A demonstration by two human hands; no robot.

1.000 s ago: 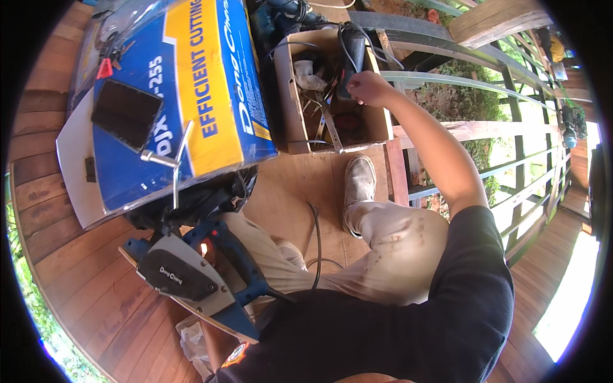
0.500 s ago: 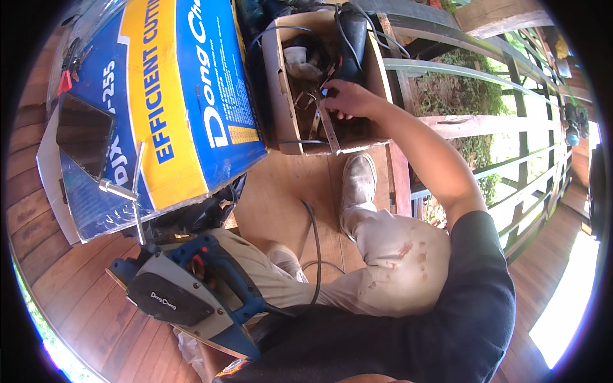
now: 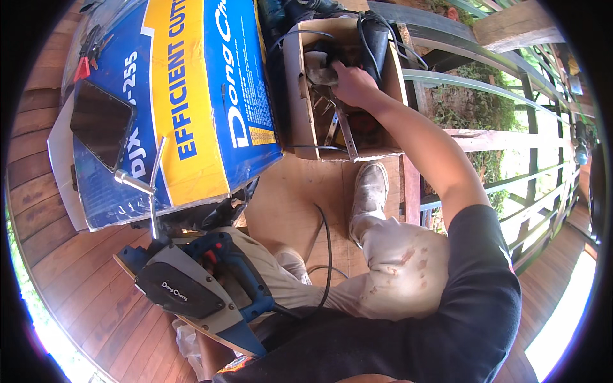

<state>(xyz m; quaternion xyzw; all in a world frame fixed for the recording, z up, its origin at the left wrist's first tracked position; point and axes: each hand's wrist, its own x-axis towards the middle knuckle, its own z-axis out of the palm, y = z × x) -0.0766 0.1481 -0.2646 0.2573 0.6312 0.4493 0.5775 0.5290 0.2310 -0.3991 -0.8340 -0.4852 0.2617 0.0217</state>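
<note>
My right hand [image 3: 354, 86] reaches into an open cardboard box [image 3: 292, 96], beside a pale grey, rumpled-looking object [image 3: 317, 69] whose kind I cannot make out. Its fingertips are mostly hidden, so their grip does not show. Closer to me, a flat metal strip with holes [image 3: 347, 133] leans on the box's near wall among loose metal pieces. A blue and grey electric hand planer [image 3: 185, 287] lies tilted by my left thigh, its cord running over my lap. Behind the planer only a bit of my left arm shows; the left hand itself is hidden.
A large blue and yellow carton [image 3: 185, 115] stands at the left. On it lie a dark flat panel [image 3: 102, 118], a T-shaped socket wrench [image 3: 137, 183] and a red-handled tool [image 3: 84, 67]. A black cylindrical object [image 3: 375, 54] stands in the box. Metal railings run along the right.
My right hand has moved away from the metal strip to the pale object farther inside the box. The strip now leans there untouched. The whole view has shifted slightly.
</note>
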